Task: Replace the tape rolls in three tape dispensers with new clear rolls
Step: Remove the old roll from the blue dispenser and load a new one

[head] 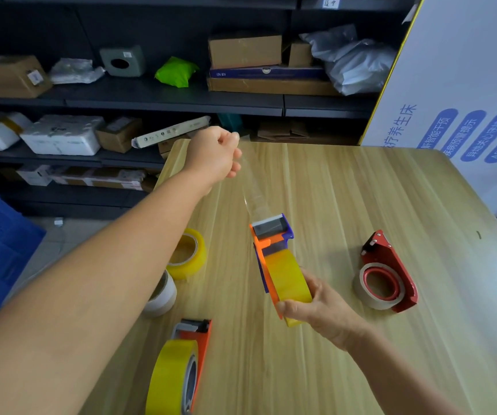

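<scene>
Head view, reading left to right. By the table's (346, 190) left edge I see two loose rolls touching each other: a yellowish clear roll (188, 253) and, nearer me, a white roll (163, 295) partly hidden behind my left forearm. I take these for spares or pulled-out rolls, but I cannot tell which.

Just right of them, at the near edge, an orange dispenser (195, 348) lies on the table carrying a full yellowish-clear roll, so I judge that one finished.

My left hand (214, 154) is stretched out over the far left corner, fingers curled and pinching the free end of a clear tape strip (253, 187) drawn taut from the cutter head of the orange-and-purple dispenser (274, 250). My right hand (319, 307) grips that dispenser round its loaded yellowish-clear roll, holding it above the table's middle. I judge this the threading or test pull on the second unit, nearly done bar cutting the strip.

Further right, well apart, a red dispenser (391, 271) lies on its side with a whitish, thin-looking roll on its hub. That one looks untouched to me, so I reckon a swap remains.
</scene>
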Demonstrator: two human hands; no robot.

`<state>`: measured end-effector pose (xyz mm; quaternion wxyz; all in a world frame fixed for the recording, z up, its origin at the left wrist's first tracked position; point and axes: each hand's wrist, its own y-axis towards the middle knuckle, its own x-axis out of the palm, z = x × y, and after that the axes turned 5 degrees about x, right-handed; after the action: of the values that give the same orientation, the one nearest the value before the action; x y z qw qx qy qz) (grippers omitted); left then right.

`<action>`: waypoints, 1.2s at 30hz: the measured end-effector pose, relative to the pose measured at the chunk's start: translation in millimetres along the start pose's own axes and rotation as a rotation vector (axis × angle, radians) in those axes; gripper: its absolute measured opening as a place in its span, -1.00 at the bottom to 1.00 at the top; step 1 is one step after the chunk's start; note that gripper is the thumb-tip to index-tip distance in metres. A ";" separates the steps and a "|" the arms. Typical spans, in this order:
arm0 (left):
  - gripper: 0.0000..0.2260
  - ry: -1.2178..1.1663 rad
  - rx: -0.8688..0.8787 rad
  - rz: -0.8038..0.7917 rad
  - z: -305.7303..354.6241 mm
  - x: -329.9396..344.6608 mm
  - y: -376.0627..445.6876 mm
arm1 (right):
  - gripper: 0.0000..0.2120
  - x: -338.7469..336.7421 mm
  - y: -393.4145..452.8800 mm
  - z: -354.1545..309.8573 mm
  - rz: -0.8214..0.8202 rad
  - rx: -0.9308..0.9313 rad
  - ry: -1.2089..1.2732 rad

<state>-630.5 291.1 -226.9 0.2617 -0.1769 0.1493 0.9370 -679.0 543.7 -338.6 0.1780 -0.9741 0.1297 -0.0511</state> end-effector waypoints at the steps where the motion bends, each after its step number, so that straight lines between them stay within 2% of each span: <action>1: -0.81 -0.001 -0.010 0.000 -2.3 -1.1 1.3 | -0.43 2.5 -1.9 -0.6 -0.010 -0.009 0.003; 11: -0.80 -0.020 -0.120 -0.068 -28.9 -10.1 -7.0 | -0.49 25.3 -24.3 -6.8 -0.037 -0.042 0.055; 22: -0.86 -0.357 -0.512 -0.141 -66.3 4.6 -69.2 | -0.51 37.2 -45.7 -16.3 -0.036 -0.147 0.142; 27: -0.80 -0.598 -0.639 -0.168 -71.2 14.8 -98.5 | -0.37 32.0 -59.9 -10.2 -0.045 -0.129 0.174; 31: -0.73 -0.727 -0.770 -0.165 -72.7 23.6 -130.8 | -0.35 26.4 -79.1 -5.4 -0.062 -0.125 0.215; 34: -0.74 -0.747 -0.839 -0.163 -70.5 34.9 -160.7 | -0.31 23.2 -95.5 -1.5 -0.071 -0.124 0.224; 36: -0.78 -0.729 -0.891 -0.164 -69.3 41.9 -181.9 | -0.18 22.6 -105.9 1.9 -0.067 -0.107 0.233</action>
<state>-547.6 432.6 -340.0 0.2682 0.0530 -0.3735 0.8864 -632.2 633.8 -301.1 0.1077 -0.9734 0.1195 -0.1629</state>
